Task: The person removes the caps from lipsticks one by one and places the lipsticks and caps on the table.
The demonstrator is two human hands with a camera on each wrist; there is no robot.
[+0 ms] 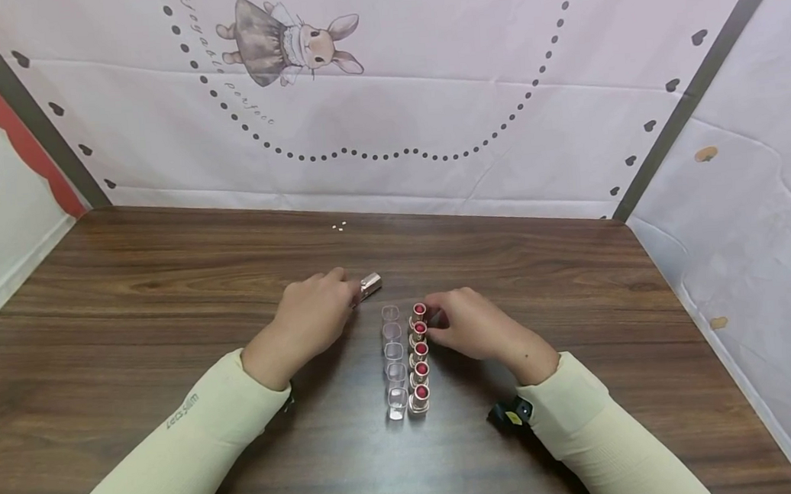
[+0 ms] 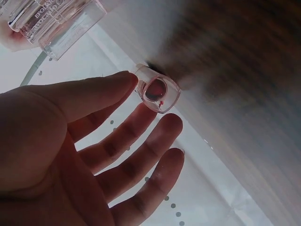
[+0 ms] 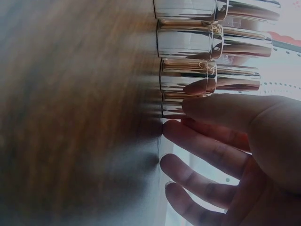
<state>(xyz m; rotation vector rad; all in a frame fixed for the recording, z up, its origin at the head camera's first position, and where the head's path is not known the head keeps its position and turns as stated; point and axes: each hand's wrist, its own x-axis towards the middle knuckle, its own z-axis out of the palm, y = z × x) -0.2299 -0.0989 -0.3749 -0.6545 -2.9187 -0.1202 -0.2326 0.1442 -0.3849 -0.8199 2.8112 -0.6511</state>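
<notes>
At the far end of the rows, my left hand (image 1: pixel 316 314) pinches a capped lipstick (image 1: pixel 370 285) between thumb and index finger. Its clear cap (image 2: pixel 160 94) points outward in the left wrist view, with dark red showing inside. The other fingers of that hand are spread. My right hand (image 1: pixel 473 324) holds the farthest uncapped lipstick (image 1: pixel 419 310) of a row, thumb (image 3: pixel 211 109) and index finger at its shiny base. Several more uncapped red lipsticks (image 1: pixel 420 350) stand upright nearer me. Alongside them on the left runs a row of clear caps (image 1: pixel 394 352).
A few tiny pale bits (image 1: pixel 340 226) lie toward the back of the brown wooden table (image 1: pixel 166 309). Behind it hangs a pale cloth (image 1: pixel 437 60) printed with a rabbit, and more cloth lines both sides. A black wrist camera (image 1: pixel 510 415) sits under the right cuff.
</notes>
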